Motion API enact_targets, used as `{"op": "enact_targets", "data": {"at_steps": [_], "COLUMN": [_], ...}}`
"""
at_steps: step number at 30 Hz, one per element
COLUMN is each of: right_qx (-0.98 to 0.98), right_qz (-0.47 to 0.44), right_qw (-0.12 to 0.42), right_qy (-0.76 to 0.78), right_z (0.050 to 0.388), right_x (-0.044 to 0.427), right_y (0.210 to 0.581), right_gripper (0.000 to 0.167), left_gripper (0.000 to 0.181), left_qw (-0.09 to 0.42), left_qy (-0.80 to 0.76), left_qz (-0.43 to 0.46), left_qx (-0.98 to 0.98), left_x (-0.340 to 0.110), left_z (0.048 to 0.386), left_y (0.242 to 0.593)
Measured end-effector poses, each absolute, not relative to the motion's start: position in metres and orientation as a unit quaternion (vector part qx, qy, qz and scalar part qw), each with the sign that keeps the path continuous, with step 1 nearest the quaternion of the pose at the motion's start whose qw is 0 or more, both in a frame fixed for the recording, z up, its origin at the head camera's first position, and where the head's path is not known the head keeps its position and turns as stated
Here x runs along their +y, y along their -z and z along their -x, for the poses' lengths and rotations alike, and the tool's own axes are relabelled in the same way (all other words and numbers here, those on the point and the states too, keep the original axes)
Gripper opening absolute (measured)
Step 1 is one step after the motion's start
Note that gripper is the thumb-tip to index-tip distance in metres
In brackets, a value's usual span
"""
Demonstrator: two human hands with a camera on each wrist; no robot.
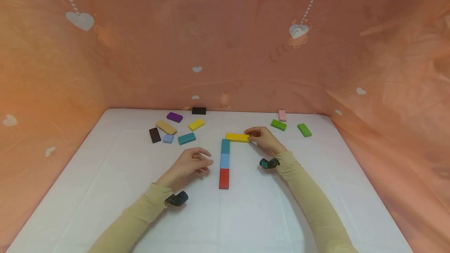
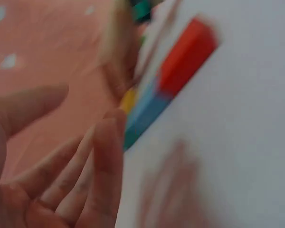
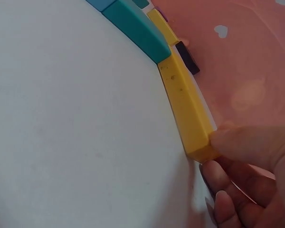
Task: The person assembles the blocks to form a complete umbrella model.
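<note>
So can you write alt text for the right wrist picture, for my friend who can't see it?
A right hand pinches one end of a long yellow block on a white tabletop; the block's other end meets a teal block.

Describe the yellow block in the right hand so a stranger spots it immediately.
On the white tabletop, find the straight row of red, blue and teal blocks. At its far, teal end, the yellow block lies crosswise. The right hand pinches it, whereas the other yellow block lies off to the left, untouched.
</note>
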State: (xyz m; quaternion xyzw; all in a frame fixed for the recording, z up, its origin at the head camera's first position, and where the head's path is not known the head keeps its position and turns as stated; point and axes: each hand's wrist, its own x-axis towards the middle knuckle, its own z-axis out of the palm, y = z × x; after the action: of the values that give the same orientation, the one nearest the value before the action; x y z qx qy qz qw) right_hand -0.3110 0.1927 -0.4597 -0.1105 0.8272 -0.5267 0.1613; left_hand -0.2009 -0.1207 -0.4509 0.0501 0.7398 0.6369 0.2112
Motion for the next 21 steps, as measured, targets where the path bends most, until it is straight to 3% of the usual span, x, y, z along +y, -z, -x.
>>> {"op": "enact_targets", "data": {"at_steps": [8, 15, 21], "right_qx": [0.828, 0.822, 0.825], "right_qz": [0.118, 0.118, 0.113], "right_qw": [0.153, 0.156, 0.155], "right_qy": [0.526, 0.534, 0.531], "right_z": [0.311, 0.31, 0.309], "right_x": [0.193, 0.194, 0.193], "right_y": [0.46, 0.459, 0.461], "right_gripper": [0.029, 0.03, 0.03], "left_gripper": [0.061, 0.06, 0.058], "left_qw": [0.12, 0.046, 0.022], "left_qy": [-0.58, -0.52, -0.487], "left_qz": [-0.156, -0.172, -0.177], "left_qx": [0.79, 0.835, 0.855], "left_x": [-0.18, -0.215, -0.229], "left_z": [0.234, 0.251, 0.259], "left_y": [0.418, 0.414, 0.413]}}
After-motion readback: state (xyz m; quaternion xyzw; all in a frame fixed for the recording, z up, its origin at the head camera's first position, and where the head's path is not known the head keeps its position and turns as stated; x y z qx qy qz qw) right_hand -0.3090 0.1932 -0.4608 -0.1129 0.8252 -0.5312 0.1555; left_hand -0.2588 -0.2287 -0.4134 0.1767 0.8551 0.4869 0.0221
